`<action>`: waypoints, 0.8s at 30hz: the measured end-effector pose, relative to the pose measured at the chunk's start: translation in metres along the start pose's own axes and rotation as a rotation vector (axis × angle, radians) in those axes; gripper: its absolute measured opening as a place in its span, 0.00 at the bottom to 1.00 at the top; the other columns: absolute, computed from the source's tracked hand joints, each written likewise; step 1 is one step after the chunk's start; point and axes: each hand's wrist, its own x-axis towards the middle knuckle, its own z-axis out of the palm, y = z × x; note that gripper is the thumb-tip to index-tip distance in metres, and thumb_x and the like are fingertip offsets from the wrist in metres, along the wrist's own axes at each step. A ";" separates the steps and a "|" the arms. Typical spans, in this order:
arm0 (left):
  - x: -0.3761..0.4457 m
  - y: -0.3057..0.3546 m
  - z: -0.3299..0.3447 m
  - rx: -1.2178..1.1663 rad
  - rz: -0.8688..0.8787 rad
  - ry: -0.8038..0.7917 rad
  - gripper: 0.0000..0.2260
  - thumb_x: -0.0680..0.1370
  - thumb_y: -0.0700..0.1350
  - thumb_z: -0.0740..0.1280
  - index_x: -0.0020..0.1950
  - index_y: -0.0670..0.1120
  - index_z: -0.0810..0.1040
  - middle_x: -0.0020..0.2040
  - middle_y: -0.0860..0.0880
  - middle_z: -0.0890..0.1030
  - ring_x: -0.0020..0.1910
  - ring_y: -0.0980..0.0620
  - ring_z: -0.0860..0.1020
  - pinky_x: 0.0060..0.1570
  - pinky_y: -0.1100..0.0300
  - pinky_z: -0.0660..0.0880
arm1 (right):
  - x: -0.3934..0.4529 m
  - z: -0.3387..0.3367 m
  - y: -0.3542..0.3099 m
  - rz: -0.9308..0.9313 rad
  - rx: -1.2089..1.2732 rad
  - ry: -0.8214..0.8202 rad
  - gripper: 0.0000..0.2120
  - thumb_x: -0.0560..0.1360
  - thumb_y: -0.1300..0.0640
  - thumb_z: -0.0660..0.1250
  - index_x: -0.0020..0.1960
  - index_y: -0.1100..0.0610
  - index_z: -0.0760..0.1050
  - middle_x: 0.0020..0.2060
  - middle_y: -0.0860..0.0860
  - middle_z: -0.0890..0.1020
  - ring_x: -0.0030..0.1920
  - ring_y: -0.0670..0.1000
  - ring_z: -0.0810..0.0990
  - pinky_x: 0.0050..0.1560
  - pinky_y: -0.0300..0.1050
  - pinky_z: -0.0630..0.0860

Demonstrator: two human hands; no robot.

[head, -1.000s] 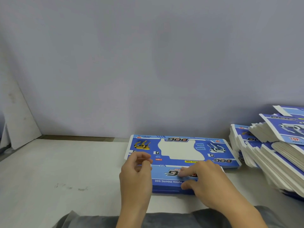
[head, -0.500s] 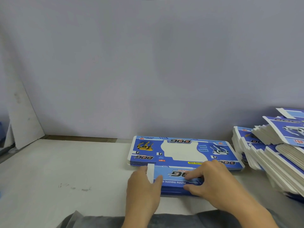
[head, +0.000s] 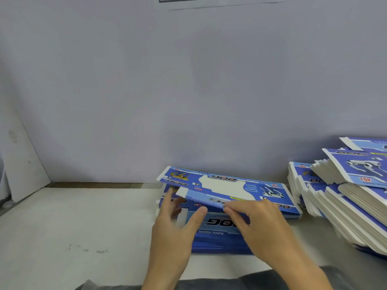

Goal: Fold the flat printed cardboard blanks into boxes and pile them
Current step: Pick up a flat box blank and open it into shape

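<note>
We see a plain grey-lilac wall filling the upper view, with a pale desk below it. At three o'clock a slumped heap of flat printed blanks leans toward the middle, white edges fanned out. At the desk's centre lies a low stack of blue blanks with "DOG" lettering and a robot-dog picture. The top blank is lifted off that stack at its nine o'clock end, tilted, its near flap bent down. Our left hand reaches in from six o'clock, fingers under the raised blank and thumb against the flap's near edge, grasping it. Our right hand pinches the same flap just beside the left thumb. A white board leans on the wall at nine o'clock.
</note>
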 end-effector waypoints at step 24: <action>0.008 0.058 -0.003 -0.219 0.212 0.101 0.25 0.62 0.63 0.71 0.55 0.74 0.66 0.54 0.72 0.77 0.54 0.70 0.77 0.38 0.72 0.78 | 0.012 -0.051 -0.038 0.105 0.965 0.353 0.19 0.69 0.43 0.69 0.58 0.44 0.72 0.50 0.40 0.84 0.50 0.43 0.85 0.39 0.38 0.82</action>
